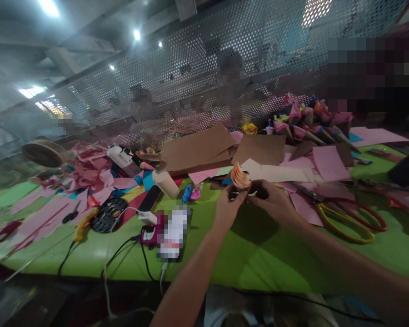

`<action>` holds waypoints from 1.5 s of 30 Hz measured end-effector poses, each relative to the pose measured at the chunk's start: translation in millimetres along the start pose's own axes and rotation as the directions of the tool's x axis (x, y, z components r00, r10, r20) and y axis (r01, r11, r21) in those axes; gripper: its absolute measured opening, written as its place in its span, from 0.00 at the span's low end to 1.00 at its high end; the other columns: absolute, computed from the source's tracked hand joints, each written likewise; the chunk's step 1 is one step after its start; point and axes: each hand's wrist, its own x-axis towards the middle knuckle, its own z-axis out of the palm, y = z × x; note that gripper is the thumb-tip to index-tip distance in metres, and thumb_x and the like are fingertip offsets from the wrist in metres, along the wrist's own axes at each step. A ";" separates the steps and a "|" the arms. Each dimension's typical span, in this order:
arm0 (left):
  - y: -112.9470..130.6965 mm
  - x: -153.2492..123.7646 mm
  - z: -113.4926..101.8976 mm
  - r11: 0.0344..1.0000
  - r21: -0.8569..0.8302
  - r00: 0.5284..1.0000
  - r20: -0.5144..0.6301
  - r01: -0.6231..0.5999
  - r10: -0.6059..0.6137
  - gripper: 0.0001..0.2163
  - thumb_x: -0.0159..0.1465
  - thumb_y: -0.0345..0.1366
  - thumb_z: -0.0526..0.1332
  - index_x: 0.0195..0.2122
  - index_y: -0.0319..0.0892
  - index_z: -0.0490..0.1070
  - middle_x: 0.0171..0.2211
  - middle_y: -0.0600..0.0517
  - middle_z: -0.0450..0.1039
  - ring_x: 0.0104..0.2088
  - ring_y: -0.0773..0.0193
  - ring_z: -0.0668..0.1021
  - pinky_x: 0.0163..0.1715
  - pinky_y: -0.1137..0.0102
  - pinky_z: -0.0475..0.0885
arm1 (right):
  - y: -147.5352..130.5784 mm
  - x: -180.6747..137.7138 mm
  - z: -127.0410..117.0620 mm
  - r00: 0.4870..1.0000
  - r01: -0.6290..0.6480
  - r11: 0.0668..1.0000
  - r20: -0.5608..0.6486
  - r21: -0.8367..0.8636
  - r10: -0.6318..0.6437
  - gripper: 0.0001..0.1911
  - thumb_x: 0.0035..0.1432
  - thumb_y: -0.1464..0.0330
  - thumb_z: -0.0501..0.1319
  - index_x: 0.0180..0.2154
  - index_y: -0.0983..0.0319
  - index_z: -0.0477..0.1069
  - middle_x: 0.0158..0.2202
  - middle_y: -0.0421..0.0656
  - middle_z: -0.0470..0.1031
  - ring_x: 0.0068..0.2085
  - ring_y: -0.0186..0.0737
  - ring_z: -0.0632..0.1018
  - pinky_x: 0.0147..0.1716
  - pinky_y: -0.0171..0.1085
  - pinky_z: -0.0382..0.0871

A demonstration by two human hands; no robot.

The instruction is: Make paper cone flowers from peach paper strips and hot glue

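Note:
Both my hands meet over the green table (259,254). My left hand (227,206) and my right hand (271,200) are closed in a pinch on the base of a small orange-pink rolled paper flower (240,177), which stands up between them. Large scissors (341,213) with red and yellow handles lie just to the right of my right hand. Brown card sheets (197,150) lie beyond the flower.
Pink paper scraps (88,177), small black scissors (71,214), a glue bottle (122,159) and a phone with cables (170,234) lie at the left. A pile of finished paper cones (306,122) sits far right. People sit behind a perforated metal screen (225,59).

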 end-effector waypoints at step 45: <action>2.0 -5.8 -8.5 0.818 0.427 0.912 0.043 -0.386 0.408 0.19 0.56 0.20 0.67 0.47 0.46 0.75 0.46 0.48 0.78 0.47 0.56 0.79 0.49 0.59 0.75 | -30.9 -10.3 -21.8 0.955 0.293 0.949 -0.004 -0.118 -0.295 0.11 0.58 0.62 0.68 0.44 0.54 0.79 0.43 0.45 0.78 0.40 0.44 0.79 0.40 0.42 0.74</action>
